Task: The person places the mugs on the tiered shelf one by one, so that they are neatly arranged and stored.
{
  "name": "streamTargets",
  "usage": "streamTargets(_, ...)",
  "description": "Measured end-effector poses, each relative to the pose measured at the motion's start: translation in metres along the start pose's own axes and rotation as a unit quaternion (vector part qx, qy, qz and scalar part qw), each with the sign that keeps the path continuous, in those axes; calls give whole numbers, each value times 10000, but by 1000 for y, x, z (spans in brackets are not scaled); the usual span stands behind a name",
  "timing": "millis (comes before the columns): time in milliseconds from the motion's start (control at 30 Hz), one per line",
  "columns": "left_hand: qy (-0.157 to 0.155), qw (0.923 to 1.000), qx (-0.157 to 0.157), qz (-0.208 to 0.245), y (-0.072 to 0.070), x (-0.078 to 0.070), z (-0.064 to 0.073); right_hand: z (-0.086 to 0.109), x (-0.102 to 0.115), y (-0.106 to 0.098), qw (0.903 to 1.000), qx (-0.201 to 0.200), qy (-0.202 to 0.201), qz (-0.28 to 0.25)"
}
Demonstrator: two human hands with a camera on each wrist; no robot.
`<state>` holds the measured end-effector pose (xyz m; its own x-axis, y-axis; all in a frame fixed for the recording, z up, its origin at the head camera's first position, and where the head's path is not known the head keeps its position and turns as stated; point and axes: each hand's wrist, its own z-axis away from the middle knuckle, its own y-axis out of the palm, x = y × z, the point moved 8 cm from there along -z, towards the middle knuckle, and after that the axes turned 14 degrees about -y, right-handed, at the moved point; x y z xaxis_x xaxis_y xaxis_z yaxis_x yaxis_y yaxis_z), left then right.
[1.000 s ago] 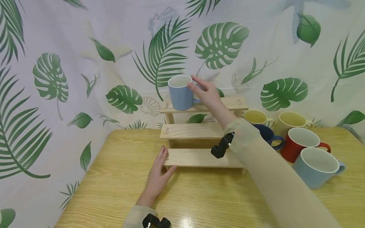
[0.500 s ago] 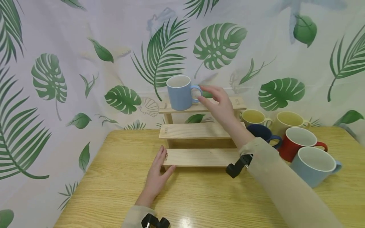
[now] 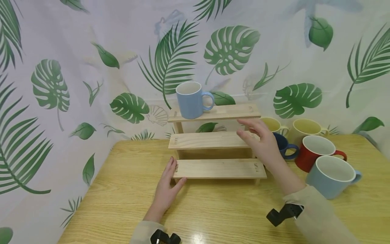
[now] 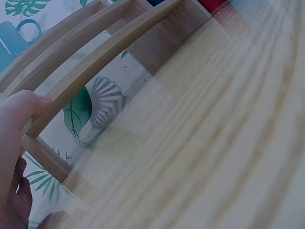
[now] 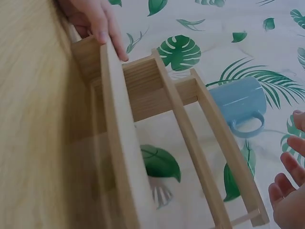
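A light blue mug (image 3: 189,101) stands upright on the left part of the top step of a three-tier wooden shelf (image 3: 210,140), its handle to the right. My left hand (image 3: 164,191) holds the left end of the bottom step; in the left wrist view its thumb (image 4: 34,102) lies on the step's edge. Near the right ends of the lower steps hovers my right hand (image 3: 263,144), fingers loosely bent and holding nothing. In the right wrist view its fingers (image 5: 288,176) are apart from the mug.
Right of the shelf stand two yellow mugs (image 3: 306,132), a dark blue mug (image 3: 281,147), a red mug (image 3: 301,157) and another light blue mug (image 3: 326,181). The dark blue mug is partly behind my right hand. A leaf-patterned cloth (image 3: 128,51) hangs behind the wooden table (image 3: 128,210).
My right hand has let go of the light blue mug and drawn back right and down. The mug stays on the top step; my left hand keeps its place.
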<state>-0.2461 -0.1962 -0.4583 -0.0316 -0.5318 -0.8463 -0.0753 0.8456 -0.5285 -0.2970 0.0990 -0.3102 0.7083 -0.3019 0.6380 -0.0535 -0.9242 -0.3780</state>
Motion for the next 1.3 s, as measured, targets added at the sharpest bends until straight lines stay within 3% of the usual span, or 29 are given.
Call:
streamTargets(267,27,10000,-4,31,0,-1,0,40,4,-25,9978,161,71,637)
streamTargets(600,122,9999,-93,12,-1,-2,0,75,5,-53,9908,360,168,1293)
streamTargets(800,119,9999,-99,-19,-1,-2,-1,88,6,-77,9870,337,-162,1561)
streamTargets(1000,134,9999,-78,5,-1,-4,-1,100,1,-110,9769,243,-553,2052)
streamTargets(1300,70,10000,-7,47,0,-2,2,110,-21,-147,9757,274,-10,2174)
